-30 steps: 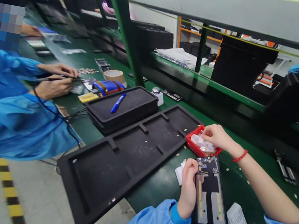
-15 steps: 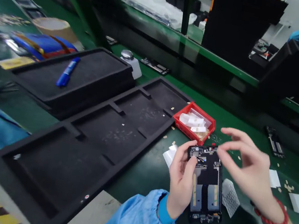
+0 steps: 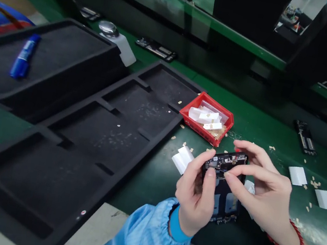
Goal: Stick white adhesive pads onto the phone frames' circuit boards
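Observation:
An opened phone (image 3: pixel 227 188) with its circuit board and inner parts bare is in my left hand (image 3: pixel 197 192). The left thumb presses on its upper left face and the fingers wrap its left edge. My right hand (image 3: pixel 265 191) is closed in a pinch over the phone's upper part, thumb and index tip at the board; whatever lies between them is too small to make out. Another right finger reaches past the phone's top right corner. Beyond the phone stands a red bin (image 3: pixel 202 133) with white paper pieces and small tan tabs.
A long black tray (image 3: pixel 100 174) with recessed compartments lies left. Behind it, a black foam block (image 3: pixel 76 60) carries a blue marker (image 3: pixel 25 56). A white dispenser bottle (image 3: pixel 121 45), opened phones (image 3: pixel 155 49), white papers (image 3: pixel 298 176) and scattered tan tabs are on the green table.
My right hand has come down from beside the phone's top right corner onto its upper board. The phone is tilted more. The view has shifted, looking lower and further right.

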### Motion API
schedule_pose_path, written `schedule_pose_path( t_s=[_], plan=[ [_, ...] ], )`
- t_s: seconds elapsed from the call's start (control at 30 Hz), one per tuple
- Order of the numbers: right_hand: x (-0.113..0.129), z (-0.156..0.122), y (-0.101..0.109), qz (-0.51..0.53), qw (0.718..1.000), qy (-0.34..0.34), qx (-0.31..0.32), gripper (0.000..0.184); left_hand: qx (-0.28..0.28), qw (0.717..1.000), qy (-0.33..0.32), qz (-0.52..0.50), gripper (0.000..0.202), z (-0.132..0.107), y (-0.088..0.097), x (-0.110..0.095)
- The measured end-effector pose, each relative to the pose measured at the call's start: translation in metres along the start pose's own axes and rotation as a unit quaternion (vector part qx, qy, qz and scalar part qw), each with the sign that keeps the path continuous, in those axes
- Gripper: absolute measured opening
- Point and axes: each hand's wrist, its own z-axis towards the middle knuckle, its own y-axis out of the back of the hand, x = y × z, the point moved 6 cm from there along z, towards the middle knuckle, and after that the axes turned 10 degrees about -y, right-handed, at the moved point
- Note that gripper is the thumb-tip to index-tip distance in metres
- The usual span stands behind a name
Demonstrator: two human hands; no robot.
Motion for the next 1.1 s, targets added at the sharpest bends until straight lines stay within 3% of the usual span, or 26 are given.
schedule_pose_path(
  t_s=[0.57,1.1],
  plan=[
    [0.0019,-0.0062,-0.0062,0.009,0.997,-0.002,-0.081,0.015,-0.016,1.0,-0.01,0.021,0.035,-0.0051,0.0023,-0.0029],
    [0.002,-0.0096,-0.0093,0.018,0.995,-0.008,-0.101,0.016,-0.057,0.996,-0.03,0.057,0.037,-0.001,-0.0021,-0.009]
  ],
)
